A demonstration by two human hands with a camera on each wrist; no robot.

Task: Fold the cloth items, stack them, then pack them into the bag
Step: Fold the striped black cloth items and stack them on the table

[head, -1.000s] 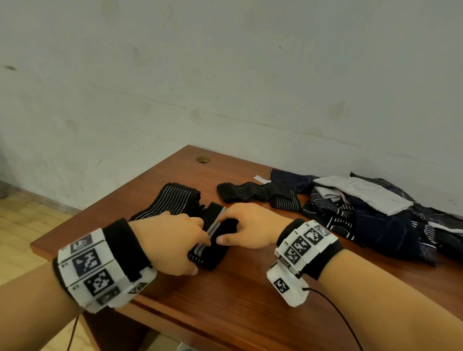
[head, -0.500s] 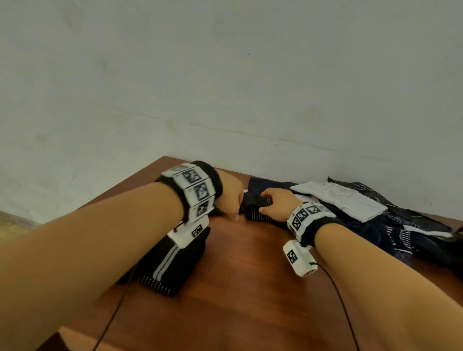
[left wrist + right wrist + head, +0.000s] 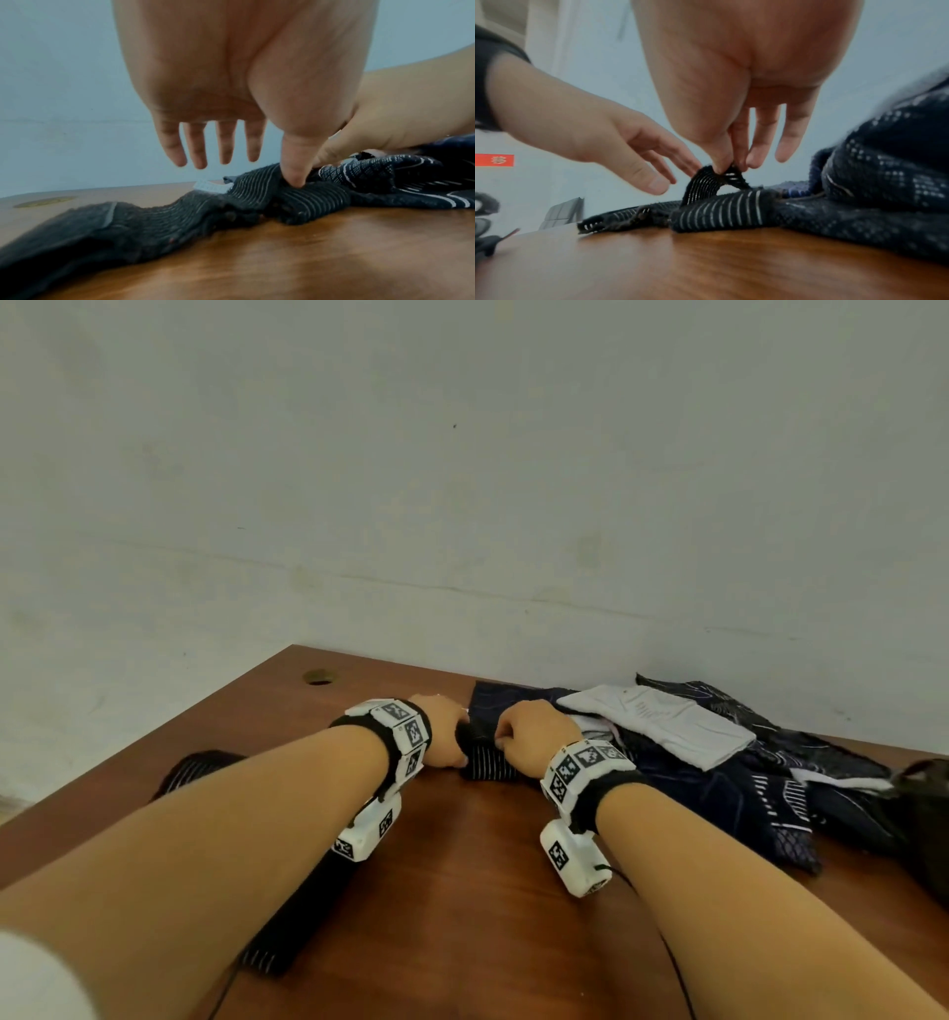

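The right hand [image 3: 744, 85] pinches a raised fold of the black white-striped sock [image 3: 718, 215] between thumb and fingertips. At nine o'clock the left hand [image 3: 618, 146] hovers, fingers straight. Patterned dark cloth [image 3: 885, 182] heaps at three o'clock on the wooden table [image 3: 706, 268].

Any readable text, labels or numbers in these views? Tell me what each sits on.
"移": white character on a red sign against the background wall, right wrist view; the rest is cut off.
Faint print on the white cloth: too small to read.
Wristband markers: coded patterns, no words.

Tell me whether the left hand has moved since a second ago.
Yes. The left hand has gone away from the folded striped cloth near the table's front edge, out to the striped sock beside the cloth pile.
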